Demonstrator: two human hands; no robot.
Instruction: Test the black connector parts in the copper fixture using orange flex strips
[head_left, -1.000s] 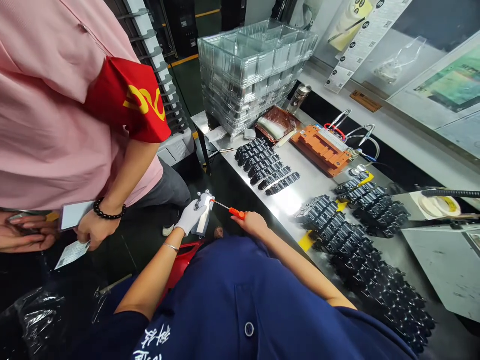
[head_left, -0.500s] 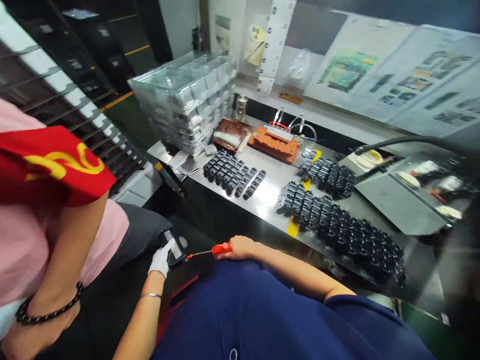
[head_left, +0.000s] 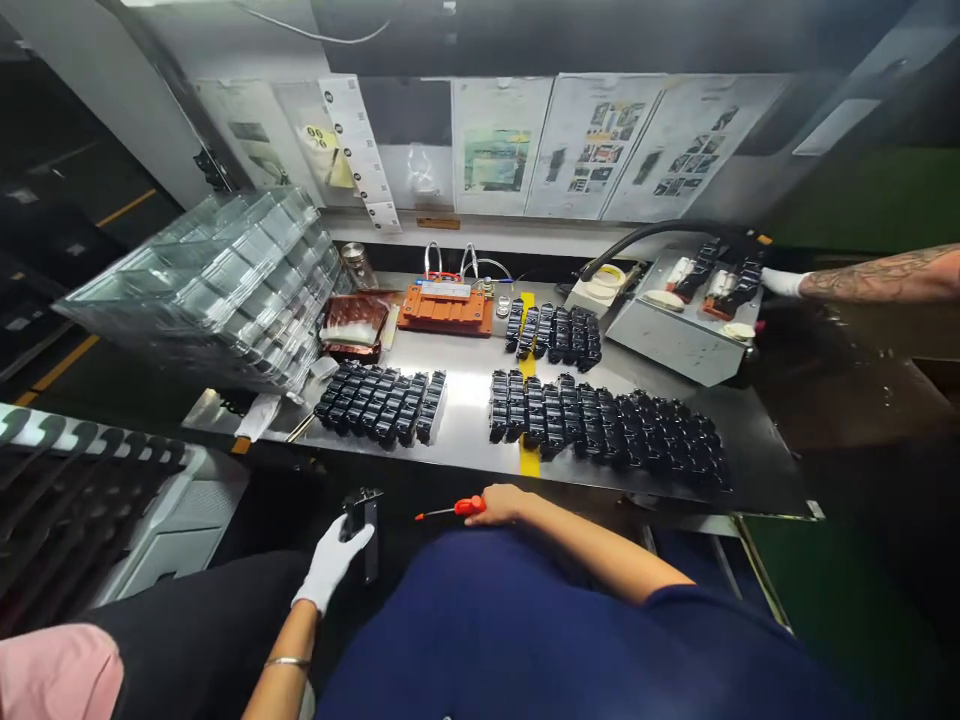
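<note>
In a white glove, my left hand is closed around the edge of a black plastic part, held upright below the bench's front edge. My bare right hand grips the red handle of an air blow gun. Its thin metal nozzle, red at the tip, points left toward the black part, with a gap between them. Several rows of similar black plastic parts lie on the metal bench beyond my hands, with another group to the left.
Stacked clear plastic trays stand at the bench's left end. An orange fixture sits at the back. On the right, a co-worker's gloved hand is at a grey slanted fixture. Another person's leg is close on my left.
My view has swung right and straightened, bringing the co-worker's hand into sight. The black part has been turned upright in my left hand, and the nozzle tip is farther from it.
</note>
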